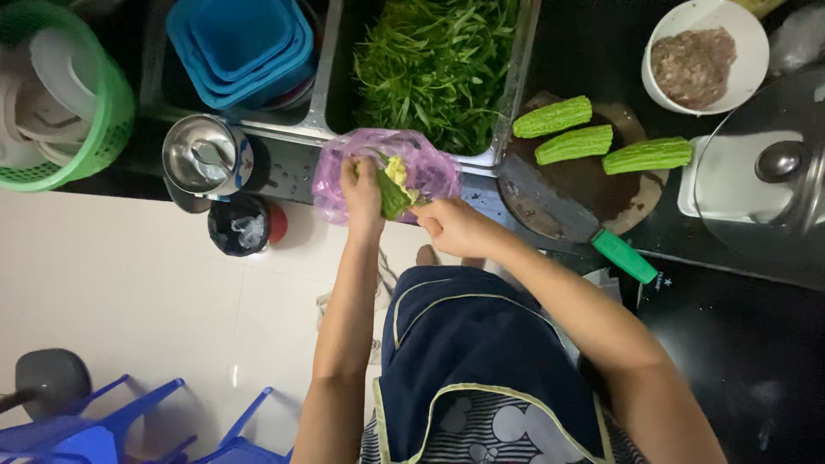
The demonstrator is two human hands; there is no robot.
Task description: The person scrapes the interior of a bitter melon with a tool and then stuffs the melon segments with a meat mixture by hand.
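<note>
We had our left hand (361, 193) closed round a green, ridged bitter gourd piece (393, 196) over the crinkled purple plastic bag (331, 172), at the worktop's (756, 344) edge, while our right hand (451, 225) pinched at its pale pith, apparently scooping seeds. Three more gourd pieces (574, 143) lay at three o'clock on the round wooden board (593, 193). Next, we judged, the scrapings needed dropping cleanly into the bag.

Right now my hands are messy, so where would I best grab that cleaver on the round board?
Take the cleaver by its green handle, coming from the lower right. The handle juts past the edge of the cutting board toward the person, while the blade lies flat on the wood.
</note>
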